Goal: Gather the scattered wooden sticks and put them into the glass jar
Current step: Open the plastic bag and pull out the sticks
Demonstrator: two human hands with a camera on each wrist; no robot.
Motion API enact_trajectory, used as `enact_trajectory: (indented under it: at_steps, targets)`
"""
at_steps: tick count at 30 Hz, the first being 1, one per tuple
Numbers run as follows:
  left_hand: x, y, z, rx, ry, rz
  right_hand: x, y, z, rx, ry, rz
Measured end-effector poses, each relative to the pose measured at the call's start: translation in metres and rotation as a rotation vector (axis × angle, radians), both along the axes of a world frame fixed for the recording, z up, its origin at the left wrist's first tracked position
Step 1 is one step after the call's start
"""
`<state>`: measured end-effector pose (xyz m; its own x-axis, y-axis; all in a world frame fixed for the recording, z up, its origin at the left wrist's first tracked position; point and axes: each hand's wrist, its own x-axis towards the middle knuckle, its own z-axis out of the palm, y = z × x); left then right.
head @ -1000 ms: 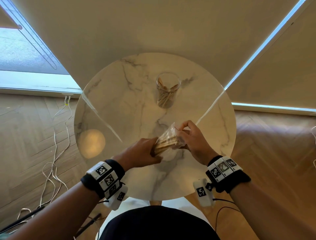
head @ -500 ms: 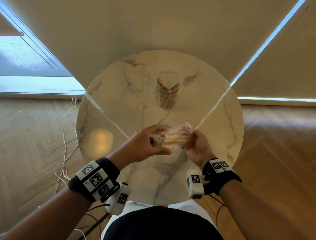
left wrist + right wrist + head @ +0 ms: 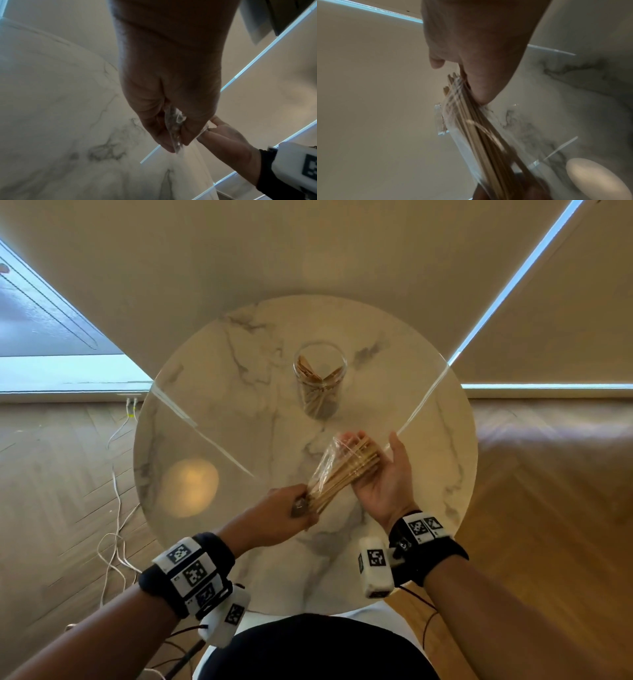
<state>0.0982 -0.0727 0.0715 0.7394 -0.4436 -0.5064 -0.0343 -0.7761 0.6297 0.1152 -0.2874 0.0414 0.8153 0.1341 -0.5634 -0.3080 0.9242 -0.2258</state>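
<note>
A clear plastic bag (image 3: 329,463) full of wooden sticks (image 3: 346,474) hangs slanted over the marble table (image 3: 239,412). My left hand (image 3: 287,513) pinches the bag's crumpled lower end (image 3: 175,121). My right hand (image 3: 383,470) lies palm up with straight fingers under the bag's upper end, where the stick tips (image 3: 452,79) poke out onto it. The glass jar (image 3: 320,378) stands upright farther back on the table with several sticks leaning inside.
The round table ends near my body and drops to a wooden floor (image 3: 548,508). White cables (image 3: 116,491) trail on the floor at the left. Beige blinds (image 3: 308,251) hang behind the table.
The bag has swung from level to slanted. My left hand has slid down to its near end, and my right hand has opened flat under the far end, where sticks now slide out.
</note>
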Motion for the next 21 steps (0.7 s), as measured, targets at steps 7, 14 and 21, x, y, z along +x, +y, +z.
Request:
enact_trajectory:
  at_steps: [7,14,21]
  targets:
    - [0.002,-0.002,0.001,-0.145,0.091,0.064,0.009,0.015,-0.003,-0.217,0.076,0.094]
    - [0.002,0.021,0.007,-0.366,-0.012,0.563,0.013,0.003,-0.009,-0.095,0.099,-0.119]
    - [0.006,0.012,0.011,-0.45,0.045,0.549,0.023,0.014,-0.004,-0.146,0.154,-0.15]
